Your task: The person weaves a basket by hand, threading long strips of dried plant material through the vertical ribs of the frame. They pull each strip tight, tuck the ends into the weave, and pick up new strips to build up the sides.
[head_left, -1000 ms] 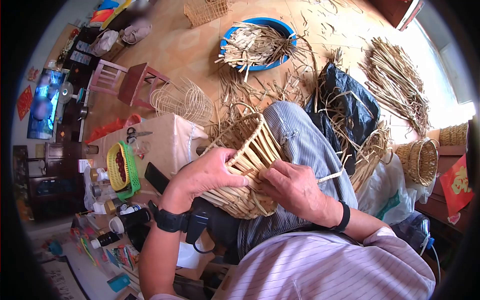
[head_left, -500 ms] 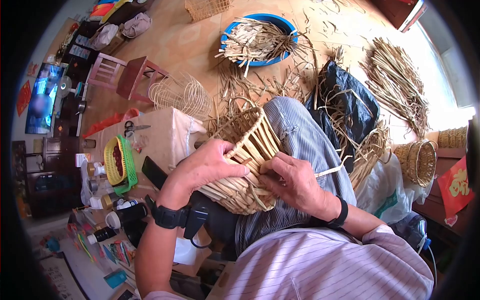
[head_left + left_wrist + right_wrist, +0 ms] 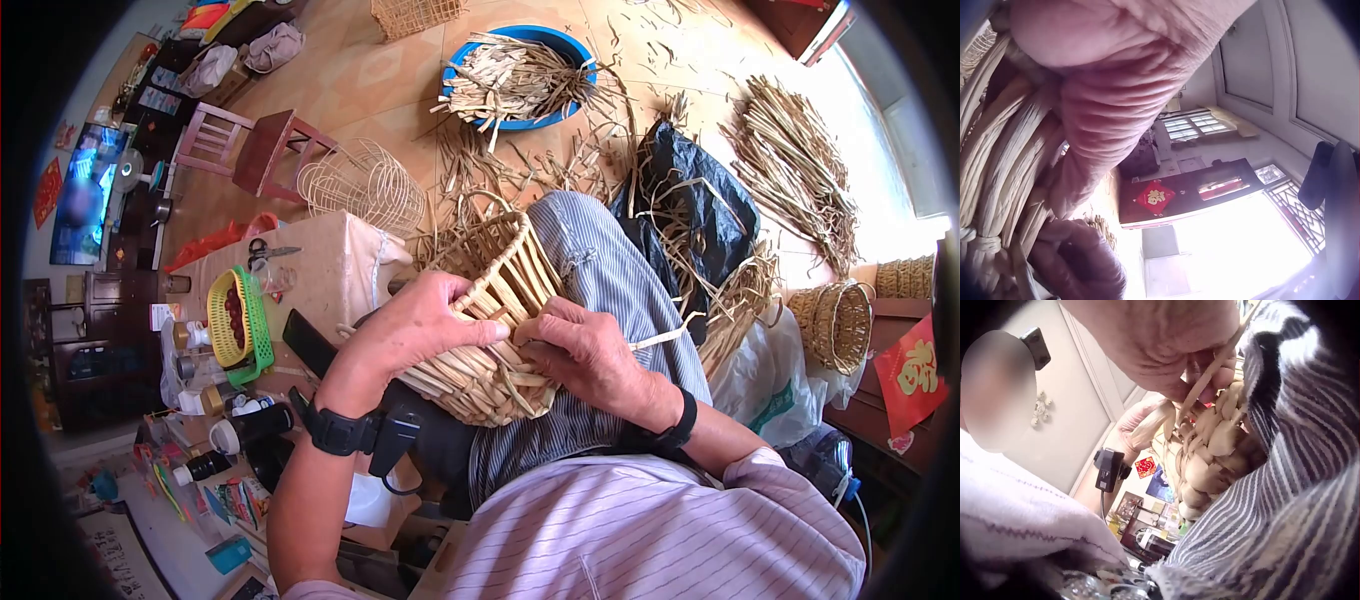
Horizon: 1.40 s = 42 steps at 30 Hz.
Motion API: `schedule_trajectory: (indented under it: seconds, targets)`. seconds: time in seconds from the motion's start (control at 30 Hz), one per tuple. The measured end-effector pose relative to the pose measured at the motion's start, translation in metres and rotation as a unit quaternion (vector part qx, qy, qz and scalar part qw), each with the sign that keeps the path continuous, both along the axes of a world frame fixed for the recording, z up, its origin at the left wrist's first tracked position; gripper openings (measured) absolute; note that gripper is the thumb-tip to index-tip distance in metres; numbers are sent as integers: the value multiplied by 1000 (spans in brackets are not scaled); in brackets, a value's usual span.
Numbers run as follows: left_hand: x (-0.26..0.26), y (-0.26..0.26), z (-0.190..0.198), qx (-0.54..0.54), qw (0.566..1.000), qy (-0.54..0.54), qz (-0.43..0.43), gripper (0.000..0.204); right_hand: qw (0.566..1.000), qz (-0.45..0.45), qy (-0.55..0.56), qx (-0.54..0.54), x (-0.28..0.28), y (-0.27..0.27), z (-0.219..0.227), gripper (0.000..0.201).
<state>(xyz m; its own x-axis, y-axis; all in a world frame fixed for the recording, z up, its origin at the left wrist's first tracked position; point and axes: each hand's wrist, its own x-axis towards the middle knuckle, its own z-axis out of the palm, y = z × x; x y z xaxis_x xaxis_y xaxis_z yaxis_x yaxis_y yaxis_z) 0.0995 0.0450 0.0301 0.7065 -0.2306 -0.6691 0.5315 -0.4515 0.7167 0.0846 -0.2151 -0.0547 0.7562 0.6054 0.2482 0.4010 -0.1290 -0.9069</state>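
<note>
A half-woven straw basket (image 3: 470,388) lies tilted across the person's lap, its braided rim (image 3: 505,262) facing away. With thumb along the outer wall and fingers reaching over the rim, the left hand (image 3: 425,325) grips its side. Close beside the left thumb, the right hand (image 3: 592,362) pinches straw at the wall with thumb and curled fingers. A pale straw strand (image 3: 665,337) sticks out past the right hand. In the right wrist view, a flat strand (image 3: 1215,374) runs from the right hand (image 3: 1160,344) to the plaited wall (image 3: 1210,450). The pinching fingertips are partly hidden.
A blue basin (image 3: 588,70) of cut straw stands on the floor ahead. Black plastic (image 3: 700,210) with loose straw and a straw bundle (image 3: 795,165) lie at right, near finished baskets (image 3: 840,325). At left, a covered table (image 3: 320,265) bears scissors (image 3: 262,252) and a yellow basket (image 3: 220,330).
The left thumb has slid right along the wall toward the right fingers. The right hand stays at the same spot, its fingers shifting slightly. The basket has moved slightly.
</note>
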Motion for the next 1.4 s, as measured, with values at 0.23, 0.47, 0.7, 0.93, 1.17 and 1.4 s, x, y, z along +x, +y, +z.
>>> schedule_trajectory:
  seconds: [0.23,0.47,0.7,0.93,1.17,1.4]
  targets:
    - [3,-10,9,76,997,-16,-9,38,1000,-8,23,-5,6,1,3,26]
    - [2,-8,10,55,998,0,-10,40,999,-27,42,2,1,5,1,27]
    - [2,1,1,-11,999,43,13,43,999,-46,23,6,-2,7,-5,32]
    - [0,0,0,-42,997,63,33,44,998,-45,-23,-34,-3,4,-5,28]
    - [0,2,3,-70,993,88,28,47,996,-36,-57,-51,-3,1,-4,28]
    - [0,5,4,-95,990,106,26,52,988,-23,-131,-75,-2,-2,-4,35]
